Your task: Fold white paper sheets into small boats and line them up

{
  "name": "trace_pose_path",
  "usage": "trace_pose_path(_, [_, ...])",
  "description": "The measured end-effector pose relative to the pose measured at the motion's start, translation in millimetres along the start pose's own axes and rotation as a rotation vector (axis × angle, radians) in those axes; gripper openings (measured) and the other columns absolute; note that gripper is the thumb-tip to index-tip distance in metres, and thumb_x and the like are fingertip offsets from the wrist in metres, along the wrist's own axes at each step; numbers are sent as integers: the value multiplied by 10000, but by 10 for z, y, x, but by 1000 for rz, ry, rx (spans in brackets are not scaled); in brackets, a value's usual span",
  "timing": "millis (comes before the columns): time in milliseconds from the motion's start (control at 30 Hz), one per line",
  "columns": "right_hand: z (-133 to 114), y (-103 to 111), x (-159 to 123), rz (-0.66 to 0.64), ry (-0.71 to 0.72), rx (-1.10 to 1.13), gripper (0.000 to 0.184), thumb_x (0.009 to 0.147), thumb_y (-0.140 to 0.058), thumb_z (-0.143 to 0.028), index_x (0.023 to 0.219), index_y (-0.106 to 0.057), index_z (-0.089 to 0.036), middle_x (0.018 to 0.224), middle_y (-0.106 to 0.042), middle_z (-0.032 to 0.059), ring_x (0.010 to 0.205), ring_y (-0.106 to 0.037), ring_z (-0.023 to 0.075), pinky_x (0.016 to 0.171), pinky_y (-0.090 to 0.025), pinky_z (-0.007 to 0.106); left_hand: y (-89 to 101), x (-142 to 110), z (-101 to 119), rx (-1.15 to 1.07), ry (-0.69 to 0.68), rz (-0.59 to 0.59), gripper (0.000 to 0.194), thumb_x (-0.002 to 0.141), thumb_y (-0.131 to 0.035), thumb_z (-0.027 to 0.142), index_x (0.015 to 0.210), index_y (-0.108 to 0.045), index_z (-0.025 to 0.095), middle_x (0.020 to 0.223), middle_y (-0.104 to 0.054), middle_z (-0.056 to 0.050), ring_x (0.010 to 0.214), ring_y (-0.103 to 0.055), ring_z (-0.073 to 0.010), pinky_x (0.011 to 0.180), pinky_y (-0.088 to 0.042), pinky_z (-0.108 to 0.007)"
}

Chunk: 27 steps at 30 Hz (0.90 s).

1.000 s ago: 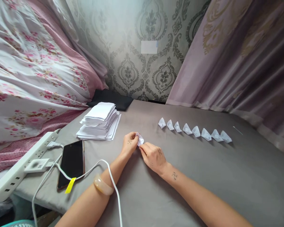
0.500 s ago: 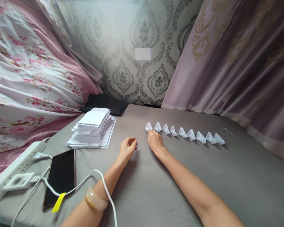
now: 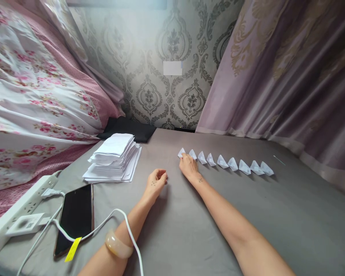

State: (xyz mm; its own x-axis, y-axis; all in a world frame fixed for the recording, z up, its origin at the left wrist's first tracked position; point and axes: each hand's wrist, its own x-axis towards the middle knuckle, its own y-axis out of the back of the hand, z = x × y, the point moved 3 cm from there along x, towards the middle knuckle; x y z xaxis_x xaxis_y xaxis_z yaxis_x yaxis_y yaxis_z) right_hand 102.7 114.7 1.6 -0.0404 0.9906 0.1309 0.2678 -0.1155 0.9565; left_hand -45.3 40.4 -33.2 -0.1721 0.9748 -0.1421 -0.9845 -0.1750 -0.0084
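A row of several small white folded paper boats runs across the grey cloth, slanting toward me at its right end. My right hand [image 3: 189, 165] is at the left end of this row, its fingers closed on the leftmost paper boat [image 3: 181, 153] and hiding its lower part. Close beside that one is a second boat [image 3: 193, 154], partly covered by the same hand. My left hand [image 3: 156, 181] rests on the cloth between the paper stack and the row, fingers loosely curled in, with nothing visible in them.
On the left stands a stack of white paper [image 3: 112, 159], with a black flat item [image 3: 132, 128] behind it. A phone [image 3: 74, 214], a power strip [image 3: 23, 211] and a white cable [image 3: 126, 222] over my left forearm lie nearer. A thin white stick [image 3: 278, 160] is far right.
My right hand has pushed slightly forward, and the leftmost boat has shifted a little right, closer to its neighbour. The left hand stays nearly where it was.
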Motion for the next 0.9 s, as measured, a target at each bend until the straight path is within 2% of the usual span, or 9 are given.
trace_pose_path(167, [-8,78,-279,18,-59,31,337,921,-364,-226,1236,-437,-133,1043,-657,131,922,-634,221,735,-420,289,0,2,-17,-17,0,6,293,672,-635,287,906,-593,115,892,-649,-110,817,-638,-205,694,-519,-317])
trace_pose_path(300, [-113,75,-598,-36,53,72,226,914,-388,-236,1060,-552,-185,1039,-664,86,932,-631,197,728,-405,261,7,-7,-10,-52,-5,23,304,671,-634,315,898,-593,117,846,-633,-82,754,-628,-172,633,-512,-274])
trace_pose_path(400, [-230,82,-706,-62,127,85,212,911,-388,-234,952,-595,-210,997,-677,55,909,-636,186,705,-398,255,36,-26,20,-101,10,68,295,690,-617,324,894,-582,115,835,-622,-76,687,-615,-143,575,-497,-245])
trace_pose_path(667, [-681,226,-444,39,222,189,200,885,-427,-245,904,-624,-213,913,-684,43,864,-629,179,708,-398,255,138,-29,82,-168,37,260,210,742,-545,275,886,-558,123,607,-517,28,442,-434,-63,412,-332,-174])
trace_pose_path(800, [-1107,260,-259,69,339,303,205,862,-443,-240,883,-645,-212,902,-680,36,826,-621,168,727,-422,254,152,-16,89,-205,17,277,118,734,-531,251,780,-536,142,505,-435,66,405,-360,-62,409,-274,-187])
trace_pose_path(900, [-1510,265,-97,42,495,432,217,839,-468,-202,937,-662,-190,978,-685,39,914,-613,147,828,-426,225,158,-23,88,-238,21,274,79,712,-537,228,698,-500,161,475,-407,67,398,-341,-65,408,-240,-199])
